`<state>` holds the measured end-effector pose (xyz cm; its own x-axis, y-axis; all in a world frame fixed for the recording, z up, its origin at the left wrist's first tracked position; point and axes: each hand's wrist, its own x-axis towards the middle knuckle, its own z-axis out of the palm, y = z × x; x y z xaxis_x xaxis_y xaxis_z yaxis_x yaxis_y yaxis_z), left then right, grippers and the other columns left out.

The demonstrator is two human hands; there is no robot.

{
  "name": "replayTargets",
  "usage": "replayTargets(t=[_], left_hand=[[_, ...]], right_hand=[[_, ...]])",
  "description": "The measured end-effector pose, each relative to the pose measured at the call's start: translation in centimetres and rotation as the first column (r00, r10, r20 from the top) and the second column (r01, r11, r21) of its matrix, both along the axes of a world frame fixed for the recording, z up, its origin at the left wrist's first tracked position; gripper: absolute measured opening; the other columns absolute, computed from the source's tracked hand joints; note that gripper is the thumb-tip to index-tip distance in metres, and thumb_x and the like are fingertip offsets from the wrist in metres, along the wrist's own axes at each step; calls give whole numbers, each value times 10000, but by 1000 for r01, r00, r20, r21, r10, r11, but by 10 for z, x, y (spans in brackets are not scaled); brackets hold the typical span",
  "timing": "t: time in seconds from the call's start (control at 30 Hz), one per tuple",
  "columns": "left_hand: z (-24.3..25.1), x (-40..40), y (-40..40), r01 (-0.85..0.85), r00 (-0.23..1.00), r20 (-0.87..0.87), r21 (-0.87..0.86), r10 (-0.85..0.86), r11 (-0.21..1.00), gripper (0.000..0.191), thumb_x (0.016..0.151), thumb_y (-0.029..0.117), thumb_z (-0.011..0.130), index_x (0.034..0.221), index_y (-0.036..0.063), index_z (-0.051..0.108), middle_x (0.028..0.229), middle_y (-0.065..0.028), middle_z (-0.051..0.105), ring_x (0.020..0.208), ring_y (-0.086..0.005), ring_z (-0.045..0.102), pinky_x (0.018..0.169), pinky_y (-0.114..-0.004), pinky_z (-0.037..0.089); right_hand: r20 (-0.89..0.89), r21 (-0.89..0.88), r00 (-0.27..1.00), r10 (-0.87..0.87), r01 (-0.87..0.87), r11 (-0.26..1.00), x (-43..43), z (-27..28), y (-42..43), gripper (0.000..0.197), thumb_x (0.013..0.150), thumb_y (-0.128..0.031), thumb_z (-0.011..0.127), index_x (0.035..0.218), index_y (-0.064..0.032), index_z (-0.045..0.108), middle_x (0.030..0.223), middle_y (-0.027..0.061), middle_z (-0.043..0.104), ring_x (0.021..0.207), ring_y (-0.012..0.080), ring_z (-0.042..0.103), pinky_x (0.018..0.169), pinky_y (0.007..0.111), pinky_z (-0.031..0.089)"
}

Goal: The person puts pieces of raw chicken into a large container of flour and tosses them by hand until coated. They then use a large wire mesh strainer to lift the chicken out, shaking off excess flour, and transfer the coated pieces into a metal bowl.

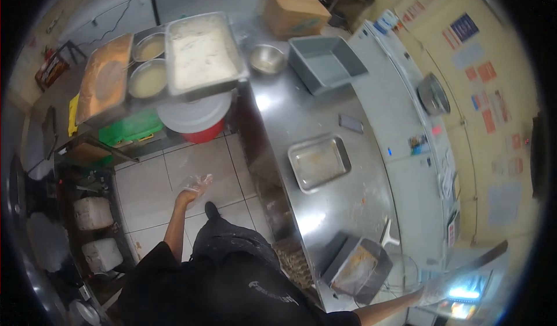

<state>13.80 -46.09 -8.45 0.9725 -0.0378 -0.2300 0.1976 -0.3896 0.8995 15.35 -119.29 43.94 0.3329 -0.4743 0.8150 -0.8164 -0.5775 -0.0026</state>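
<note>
My left hand [196, 187], in a loose clear plastic glove, hangs in front of me over the tiled floor [143, 195]. Nothing shows in it. Far to the right reaches my right hand [428, 294], also in a clear glove and blurred. A long dark bar or edge [487, 256] runs outward beside it; I cannot tell whether my fingers grip it. Behind that hand is a lit glass-like panel [465, 292]. A grey rectangular tub [370, 289] with crumbly residue lies near my right arm on the steel worktop [320, 247].
An empty metal pan [317, 164], a phone [350, 123], a steel bowl [267, 59] and a grey bin [328, 65] stand on the worktop. Ahead are a flour-filled tray [202, 54], an orange-powder tray [104, 76] and two batter pans [149, 79]. A lidded red tub [202, 134] sits below.
</note>
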Motion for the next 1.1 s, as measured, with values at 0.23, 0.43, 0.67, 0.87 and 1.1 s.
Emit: replayTargets(t=[0.23, 0.43, 0.67, 0.87, 1.1], left_hand=[[119, 97, 111, -17, 928, 311, 589, -208, 808, 466, 851, 135, 383, 1307, 49, 341, 1370, -71, 325, 1183, -222, 387, 967, -359, 303], [239, 239, 195, -308, 904, 262, 947, -339, -89, 381, 862, 124, 424, 1226, 11, 405, 1266, -101, 428, 1081, -178, 458, 876, -361, 372], [116, 443, 283, -304, 896, 428, 404, 116, 863, 380, 846, 173, 441, 1166, -29, 467, 1167, -169, 503, 1093, -244, 463, 954, -334, 337], [20, 537, 345, -416, 906, 372, 695, 203, 586, 401, 851, 210, 379, 1180, -3, 466, 1196, -191, 490, 1136, -287, 442, 995, -371, 297], [58, 517, 289, -30, 998, 70, 483, -5, 875, 393, 840, 233, 405, 1183, 46, 451, 1231, -138, 458, 1159, -297, 401, 972, -394, 319]], right_hand=[[376, 178, 664, 647, -737, 652, 144, 75, 295, 257, 856, -183, 517, 1041, -18, 588, 842, 95, 630, 745, 217, 610, 617, 311, 483], [147, 359, 645, 750, -741, 567, 272, 117, 346, 309, 913, -258, 421, 1065, -28, 561, 995, 94, 591, 941, 184, 547, 790, 302, 463], [646, 143, -10, 763, -981, -134, 471, 94, 498, 371, 926, -262, 371, 1140, 25, 471, 1124, 158, 548, 1066, 225, 518, 929, 323, 411], [882, 79, -200, 428, -831, -551, 650, 72, 719, 351, 865, -171, 474, 1144, 28, 400, 1163, 221, 510, 1093, 277, 505, 917, 336, 416], [954, 37, -248, 167, -457, -889, 732, 12, 918, 339, 909, -135, 417, 1118, 131, 394, 1043, 258, 540, 999, 279, 552, 886, 372, 454]])
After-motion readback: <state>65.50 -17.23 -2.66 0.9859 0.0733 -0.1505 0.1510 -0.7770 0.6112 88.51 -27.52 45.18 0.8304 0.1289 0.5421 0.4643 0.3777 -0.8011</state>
